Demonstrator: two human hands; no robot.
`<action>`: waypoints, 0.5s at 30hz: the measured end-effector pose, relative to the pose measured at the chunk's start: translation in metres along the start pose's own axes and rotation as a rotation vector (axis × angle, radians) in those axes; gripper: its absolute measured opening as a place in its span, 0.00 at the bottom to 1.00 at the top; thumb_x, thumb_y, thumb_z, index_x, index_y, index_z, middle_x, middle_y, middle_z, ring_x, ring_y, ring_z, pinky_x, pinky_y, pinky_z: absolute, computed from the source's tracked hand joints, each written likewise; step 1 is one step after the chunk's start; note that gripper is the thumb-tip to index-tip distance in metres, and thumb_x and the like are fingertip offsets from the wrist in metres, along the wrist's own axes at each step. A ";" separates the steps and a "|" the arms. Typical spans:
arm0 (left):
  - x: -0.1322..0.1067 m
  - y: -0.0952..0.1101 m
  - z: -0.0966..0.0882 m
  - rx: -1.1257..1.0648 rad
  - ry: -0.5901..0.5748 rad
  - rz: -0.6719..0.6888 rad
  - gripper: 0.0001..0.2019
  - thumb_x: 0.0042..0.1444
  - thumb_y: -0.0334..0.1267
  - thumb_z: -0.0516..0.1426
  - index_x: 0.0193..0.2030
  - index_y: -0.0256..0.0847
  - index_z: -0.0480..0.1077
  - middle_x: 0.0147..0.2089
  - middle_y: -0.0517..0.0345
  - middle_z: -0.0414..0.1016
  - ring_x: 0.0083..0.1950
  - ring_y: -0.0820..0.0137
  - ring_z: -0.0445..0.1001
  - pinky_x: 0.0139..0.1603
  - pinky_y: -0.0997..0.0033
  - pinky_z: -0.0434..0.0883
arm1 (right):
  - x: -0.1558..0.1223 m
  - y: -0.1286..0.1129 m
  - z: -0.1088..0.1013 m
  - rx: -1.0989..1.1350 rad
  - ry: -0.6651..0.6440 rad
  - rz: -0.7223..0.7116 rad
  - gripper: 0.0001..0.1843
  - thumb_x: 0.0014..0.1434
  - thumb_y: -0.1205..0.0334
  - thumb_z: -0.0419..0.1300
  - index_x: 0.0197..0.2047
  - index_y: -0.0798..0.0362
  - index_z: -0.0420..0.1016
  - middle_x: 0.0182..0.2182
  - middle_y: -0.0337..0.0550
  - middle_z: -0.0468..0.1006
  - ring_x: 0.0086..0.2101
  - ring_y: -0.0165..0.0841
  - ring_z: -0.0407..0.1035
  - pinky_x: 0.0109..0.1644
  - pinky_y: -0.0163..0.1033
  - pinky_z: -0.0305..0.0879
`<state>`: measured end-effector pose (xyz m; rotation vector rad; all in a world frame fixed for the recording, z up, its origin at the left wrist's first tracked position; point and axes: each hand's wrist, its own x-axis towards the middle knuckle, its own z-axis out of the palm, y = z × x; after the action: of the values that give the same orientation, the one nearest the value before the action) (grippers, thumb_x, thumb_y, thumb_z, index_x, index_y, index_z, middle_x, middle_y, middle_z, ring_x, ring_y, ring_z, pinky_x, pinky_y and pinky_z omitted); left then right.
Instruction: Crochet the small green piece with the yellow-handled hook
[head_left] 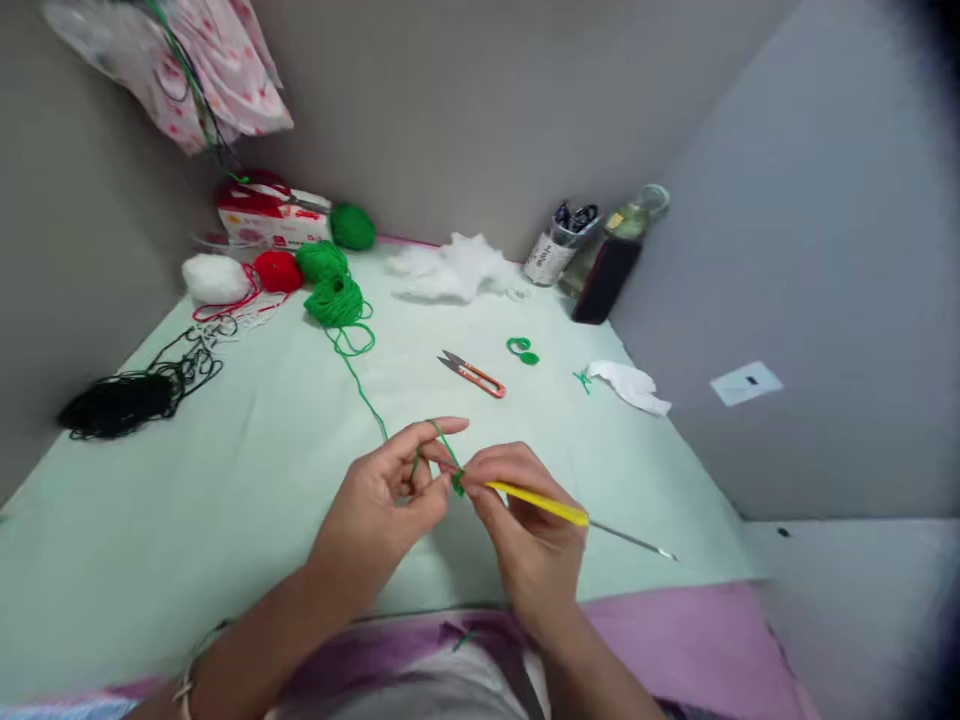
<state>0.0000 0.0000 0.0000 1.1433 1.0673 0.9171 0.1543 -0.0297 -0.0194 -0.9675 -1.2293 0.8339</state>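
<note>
Left hand (pixel 379 505) fingers pinch green yarn (pixel 444 447) touching the crochet hook (pixel 538 503), which right hand (pixel 529 535) fingers grip.

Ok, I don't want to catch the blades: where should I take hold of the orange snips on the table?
Probably by the orange handle loop of the snips, coming from above and from the right. They lie flat on the table, with the metal tips pointing left and away, so a grip pinched across the two orange arms stays off the blades.

Orange thread snips (pixel 472 374), black yarn tangle (pixel 120 398), red yarn ball (pixel 277 270), white stuffing (pixel 454 268), jar of scissors (pixel 555 250), dark bottle (pixel 611 265)
</note>
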 end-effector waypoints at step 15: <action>-0.001 0.000 -0.013 0.110 -0.001 0.037 0.19 0.56 0.36 0.62 0.55 0.44 0.81 0.36 0.62 0.74 0.30 0.74 0.66 0.35 0.71 0.68 | 0.006 0.005 -0.002 0.206 0.012 0.294 0.05 0.56 0.66 0.76 0.34 0.46 0.86 0.31 0.37 0.82 0.32 0.30 0.75 0.37 0.35 0.70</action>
<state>-0.0124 0.0023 -0.0006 1.2575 1.1107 0.8956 0.1574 -0.0225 -0.0222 -0.9953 -0.9809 1.1608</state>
